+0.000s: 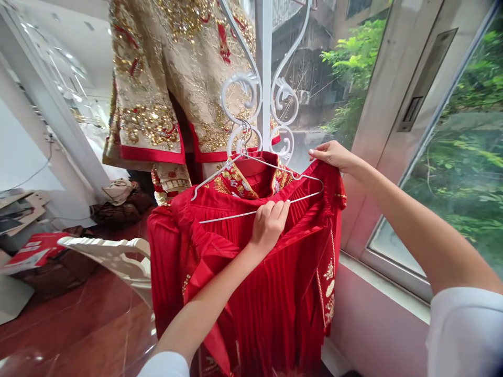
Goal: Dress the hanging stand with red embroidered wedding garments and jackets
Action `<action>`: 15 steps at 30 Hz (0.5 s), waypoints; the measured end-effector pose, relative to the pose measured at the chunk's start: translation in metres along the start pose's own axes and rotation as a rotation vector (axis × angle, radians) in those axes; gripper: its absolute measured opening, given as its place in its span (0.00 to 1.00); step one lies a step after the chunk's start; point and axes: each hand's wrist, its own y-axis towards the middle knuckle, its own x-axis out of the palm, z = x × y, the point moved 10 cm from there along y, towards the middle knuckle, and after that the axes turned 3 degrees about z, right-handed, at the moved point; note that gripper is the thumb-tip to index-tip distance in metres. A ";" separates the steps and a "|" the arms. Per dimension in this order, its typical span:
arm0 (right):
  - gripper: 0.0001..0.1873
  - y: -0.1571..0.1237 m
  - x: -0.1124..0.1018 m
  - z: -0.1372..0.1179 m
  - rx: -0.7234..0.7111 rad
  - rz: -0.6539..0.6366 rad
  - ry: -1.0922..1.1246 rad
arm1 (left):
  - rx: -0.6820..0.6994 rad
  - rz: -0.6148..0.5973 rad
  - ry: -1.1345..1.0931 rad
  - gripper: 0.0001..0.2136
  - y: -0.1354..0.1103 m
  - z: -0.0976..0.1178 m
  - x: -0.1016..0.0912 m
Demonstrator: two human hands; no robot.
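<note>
A red pleated garment (251, 283) with gold embroidery hangs in front of me over a white wire hanger (220, 180). The hanger's hook sits on a white scrolled metal stand (264, 78). My left hand (269, 224) is closed on the red cloth just under the hanger's bottom wire. My right hand (332, 154) pinches the garment's upper right edge beside the hanger's right end.
A gold beaded garment with red trim (165, 78) hangs higher on the stand, behind the red one. A window (451, 157) with a pink sill is at the right. A white chair back (113, 251), boxes and bags lie on the glossy red floor at left.
</note>
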 end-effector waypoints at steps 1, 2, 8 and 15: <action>0.25 0.003 -0.003 -0.005 -0.029 0.035 -0.048 | -0.015 -0.012 0.004 0.15 0.002 0.000 -0.001; 0.25 0.005 -0.005 -0.010 -0.055 0.066 -0.097 | -0.034 -0.033 0.009 0.15 0.004 0.000 -0.001; 0.27 0.005 -0.014 -0.003 -0.032 0.205 -0.297 | -0.173 -0.176 0.088 0.16 0.013 0.000 -0.002; 0.28 -0.026 -0.015 0.032 0.141 0.089 -0.272 | -0.116 -0.255 0.059 0.14 0.013 0.000 0.005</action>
